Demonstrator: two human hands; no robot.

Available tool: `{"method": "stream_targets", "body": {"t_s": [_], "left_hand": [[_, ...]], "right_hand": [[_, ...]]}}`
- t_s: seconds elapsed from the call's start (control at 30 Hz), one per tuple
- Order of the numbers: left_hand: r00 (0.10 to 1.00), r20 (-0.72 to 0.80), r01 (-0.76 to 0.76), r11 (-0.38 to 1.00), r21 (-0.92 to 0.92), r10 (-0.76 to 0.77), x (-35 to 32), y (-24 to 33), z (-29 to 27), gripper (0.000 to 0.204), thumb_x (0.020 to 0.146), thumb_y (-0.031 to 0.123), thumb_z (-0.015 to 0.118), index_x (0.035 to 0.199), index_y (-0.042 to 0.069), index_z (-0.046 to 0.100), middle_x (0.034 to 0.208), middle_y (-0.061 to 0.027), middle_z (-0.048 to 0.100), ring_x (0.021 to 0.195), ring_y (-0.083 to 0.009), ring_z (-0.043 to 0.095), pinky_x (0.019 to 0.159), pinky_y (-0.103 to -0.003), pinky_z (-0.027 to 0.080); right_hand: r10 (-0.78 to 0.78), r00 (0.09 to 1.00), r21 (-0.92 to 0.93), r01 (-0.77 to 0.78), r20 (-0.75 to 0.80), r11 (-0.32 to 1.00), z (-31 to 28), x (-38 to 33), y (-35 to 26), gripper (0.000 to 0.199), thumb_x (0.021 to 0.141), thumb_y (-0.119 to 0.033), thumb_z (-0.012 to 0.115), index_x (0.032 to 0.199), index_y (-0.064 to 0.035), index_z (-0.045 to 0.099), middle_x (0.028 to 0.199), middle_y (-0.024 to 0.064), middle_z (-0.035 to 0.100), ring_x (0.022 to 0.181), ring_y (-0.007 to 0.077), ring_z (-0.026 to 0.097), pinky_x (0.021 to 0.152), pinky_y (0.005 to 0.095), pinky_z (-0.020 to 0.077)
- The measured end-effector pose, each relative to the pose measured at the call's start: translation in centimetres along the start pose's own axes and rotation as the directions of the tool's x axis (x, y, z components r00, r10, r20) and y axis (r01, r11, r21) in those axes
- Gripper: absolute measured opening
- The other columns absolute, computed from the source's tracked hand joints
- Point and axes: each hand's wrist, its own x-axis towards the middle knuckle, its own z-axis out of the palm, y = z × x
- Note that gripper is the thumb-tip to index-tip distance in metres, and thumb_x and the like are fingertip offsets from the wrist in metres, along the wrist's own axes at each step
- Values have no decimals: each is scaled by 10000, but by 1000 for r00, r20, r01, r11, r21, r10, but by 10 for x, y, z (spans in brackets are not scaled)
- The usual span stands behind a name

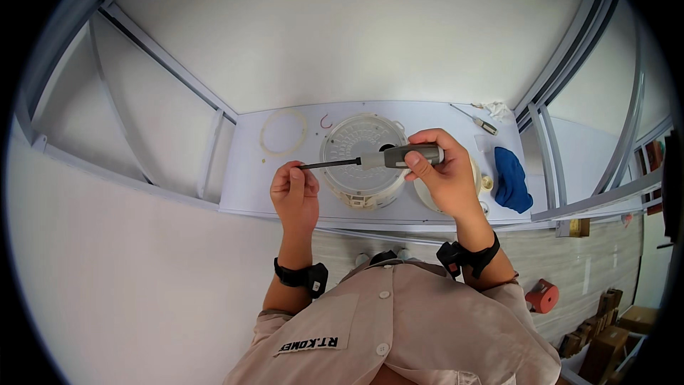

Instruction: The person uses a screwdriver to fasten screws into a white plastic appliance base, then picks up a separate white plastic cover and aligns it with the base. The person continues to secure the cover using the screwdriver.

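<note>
A screwdriver (375, 160) with a grey handle and a dark shaft lies level across both hands. My right hand (450, 178) is closed around its handle. At the other end, my left hand (293, 196) pinches the shaft's tip between thumb and fingers. Below the screwdriver stands a round white appliance (363, 198), with a slotted light-grey disc (356, 135) on top. A pale round lid-like piece (427, 196) sits beside it, partly hidden by my right hand. To the left of the appliance lies a thin cream ring (263, 132), with a short red wire (325, 125) nearby.
A second screwdriver (484, 125) lies at the table's far right, by crumpled white material (499, 110). A blue cloth (511, 182) rests near the right edge, with a small brass-coloured part (487, 182) beside it. Grey metal posts (552, 150) flank the white table (246, 185).
</note>
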Motion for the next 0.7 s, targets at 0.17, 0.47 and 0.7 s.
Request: {"method": "stream_targets", "body": {"t_s": [0.17, 0.47, 0.7], "left_hand": [[996, -52, 79, 937, 339, -65, -1, -1, -8, 134, 1000, 84, 707, 1093, -11, 722, 900, -99, 729, 712, -164, 628, 637, -287, 503], [959, 284, -270, 400, 876, 24, -7, -2, -13, 171, 881, 31, 795, 1052, 24, 802, 1008, -115, 770, 804, -200, 694, 699, -300, 558], [973, 229, -190, 467, 864, -28, 3, -25, -34, 195, 868, 1, 794, 1059, 37, 805, 1218, -102, 684, 968, -197, 668, 815, -299, 559]], "right_hand": [[-101, 988, 42, 106, -120, 993, 6, 2, -3, 257, 1013, -174, 719, 1166, -29, 572, 928, 65, 675, 718, 113, 667, 627, 254, 551], [-178, 969, -126, 158, -170, 979, 17, 10, 14, 274, 1009, -220, 732, 1107, -46, 544, 889, 27, 632, 722, 65, 604, 582, 218, 475], [-299, 946, -252, 261, -126, 932, 34, 19, 15, 269, 996, -189, 744, 1127, -38, 564, 933, 33, 631, 761, 84, 624, 616, 227, 510]]}}
